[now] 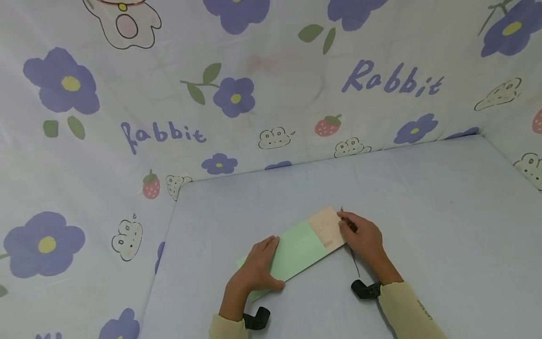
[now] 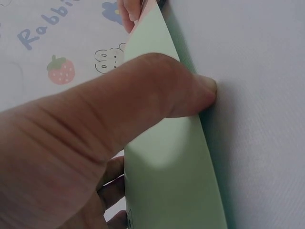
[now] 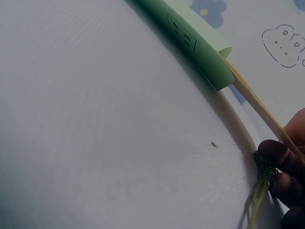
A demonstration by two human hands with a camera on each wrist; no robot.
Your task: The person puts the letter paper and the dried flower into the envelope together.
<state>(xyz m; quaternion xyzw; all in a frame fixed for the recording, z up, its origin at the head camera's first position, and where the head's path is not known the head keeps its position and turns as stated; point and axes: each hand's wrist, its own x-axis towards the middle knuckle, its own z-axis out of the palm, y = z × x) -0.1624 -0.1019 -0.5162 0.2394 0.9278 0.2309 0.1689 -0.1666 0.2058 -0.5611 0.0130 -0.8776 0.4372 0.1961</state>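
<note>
A green paper sleeve [image 1: 300,249] lies slantwise low over the table, with a peach-coloured card [image 1: 326,228] sticking out of its right end. My left hand [image 1: 256,268] grips the sleeve across its width, thumb over the near edge and fingers along the far edge. At the card's outer end, my right hand [image 1: 365,238] pinches it. A dark green tassel [image 3: 264,167] hangs by the right fingers in the right wrist view, its thin strands trailing down. Small printed characters show in a box on the sleeve's side there. The card's inner part is hidden in the sleeve.
The pale table [image 1: 444,212] meets a cloth wall [image 1: 288,94] printed with flowers, rabbits and strawberries at the back and left. Black wrist cameras [image 1: 365,289] sit at both sleeve cuffs. A tiny dark speck [image 3: 214,145] lies on the table.
</note>
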